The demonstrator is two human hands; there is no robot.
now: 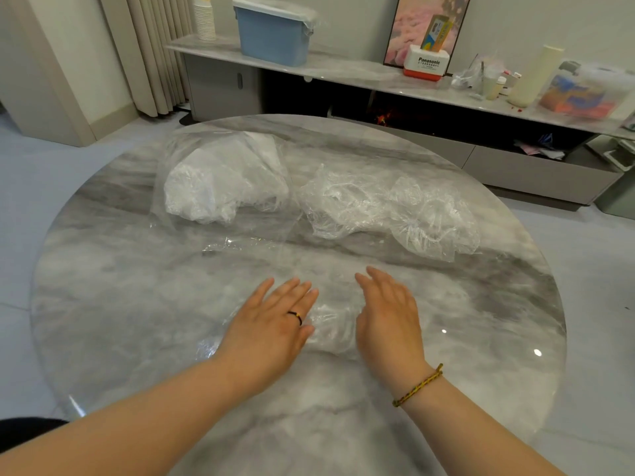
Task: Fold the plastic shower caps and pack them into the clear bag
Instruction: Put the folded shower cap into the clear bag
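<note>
A clear shower cap (331,324) lies flattened on the round marble table (120,304) between my hands. My left hand (271,324) rests flat on its left part with straight fingers. My right hand (388,314) stands on its edge at the cap's right side, fingers straight. Farther back on the left lies the large clear bag (220,214), with a white bundle of folded caps (220,180) inside it. A loose heap of crumpled clear caps (391,207) sits to the bag's right.
Behind the table runs a long low cabinet (343,72) carrying a blue lidded bin (275,32), stacked paper cups (205,18), a Panasonic box (427,65) and other clutter. Pale floor surrounds the table.
</note>
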